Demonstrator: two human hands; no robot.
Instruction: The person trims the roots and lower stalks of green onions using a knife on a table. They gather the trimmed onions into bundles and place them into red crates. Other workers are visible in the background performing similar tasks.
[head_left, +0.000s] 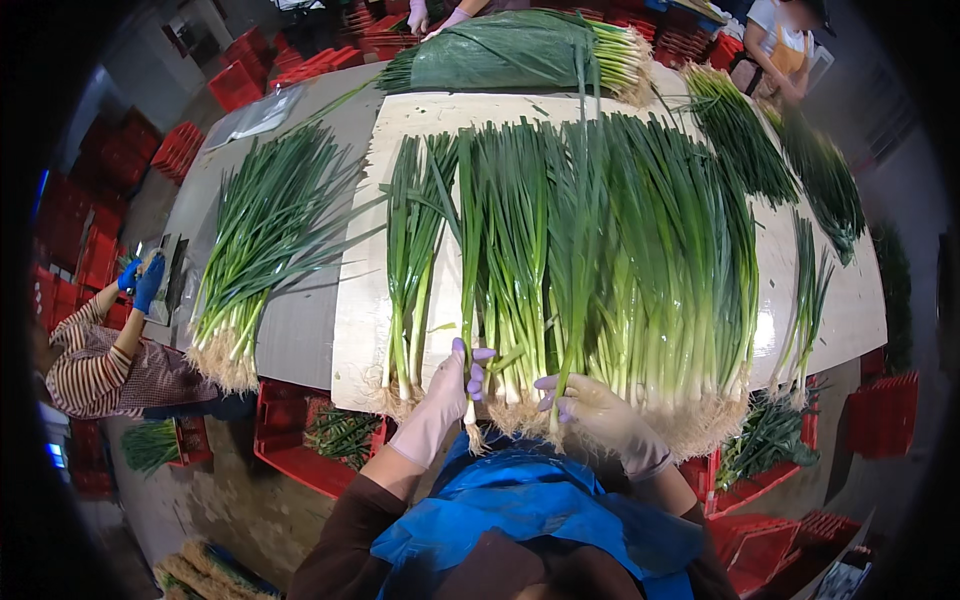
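My left hand, in a pale glove, is closed around the lower stem of one green onion, whose roots hang below my fingers. In my right hand, also gloved, is the base of another green onion stalk that leans over the others. A wide row of green onions lies before me, roots toward me and leaves away. Just left of my left hand rests a small group of green onions. The board beneath them is pale.
A large bunch lies on the grey table at left; a wrapped bundle spans the far edge. Red crates holding leaves stand below the near edge. Co-workers stand at left, far side and right.
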